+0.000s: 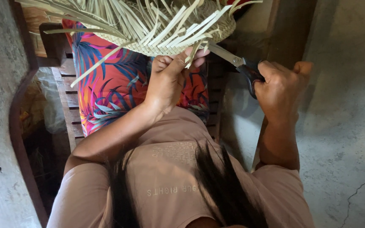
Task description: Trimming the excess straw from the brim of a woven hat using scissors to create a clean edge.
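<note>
While left hand [167, 80] fingers pinch woven mat [182, 36] edge, right hand [279, 86] clamps scissors [237, 63] beside.

Both arms raised; left hand [167, 80] pinching, right hand [279, 88] fisted.

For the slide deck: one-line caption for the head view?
Left hand pinches loose strips of a woven palm-leaf piece while right hand holds black-handled scissors at them.

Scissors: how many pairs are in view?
1. The scissors are in the right hand, blades at the woven piece held by the left hand. Others may be hidden.
</note>
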